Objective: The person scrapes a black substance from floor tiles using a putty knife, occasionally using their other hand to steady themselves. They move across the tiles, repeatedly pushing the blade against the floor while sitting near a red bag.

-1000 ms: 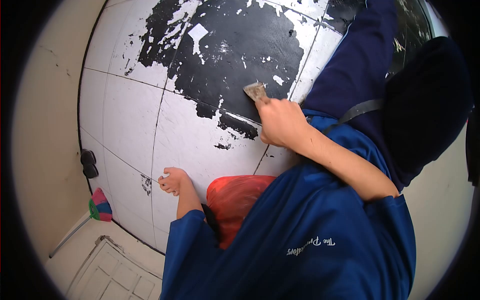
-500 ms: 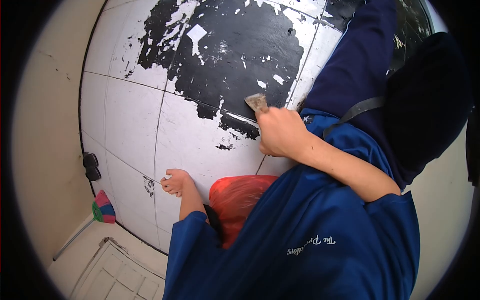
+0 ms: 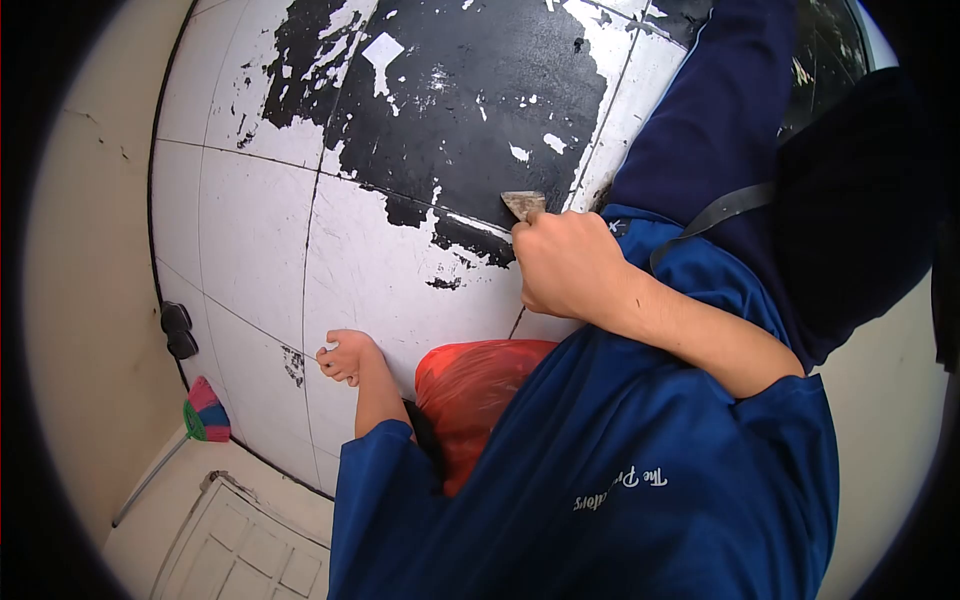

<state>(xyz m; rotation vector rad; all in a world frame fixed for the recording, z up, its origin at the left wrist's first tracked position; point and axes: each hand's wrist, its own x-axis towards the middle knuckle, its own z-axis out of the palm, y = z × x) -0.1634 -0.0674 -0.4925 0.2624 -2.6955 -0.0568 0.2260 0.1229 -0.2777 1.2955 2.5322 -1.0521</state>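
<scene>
My right hand [image 3: 568, 262] is wrapped round a scraper [image 3: 524, 204], whose wide, worn blade points up and left over the black coating [image 3: 460, 110] on the floor. The blade lies near the coating's lower right part, just above a tile joint. The handle is hidden in my fist. Ragged white patches show through the black. My left hand [image 3: 342, 358] rests on the white tiles [image 3: 250, 220] at the lower left, fingers curled in, with nothing visible in it. Beside my left forearm is a translucent red plastic bag [image 3: 475, 400], partly covered by my blue shirt.
Dark footwear [image 3: 178, 330] lies by the left wall. Below it stands a broom [image 3: 207, 412] with pink, blue and green bristles. A pale panelled door [image 3: 245, 550] is at the bottom left. My legs [image 3: 705, 120] stretch along the right side of the floor.
The scraper has moved slightly right and its blade is turned differently. A white strip now shows along the tile joint left of it. The view has shifted a little; my left hand stays on the floor.
</scene>
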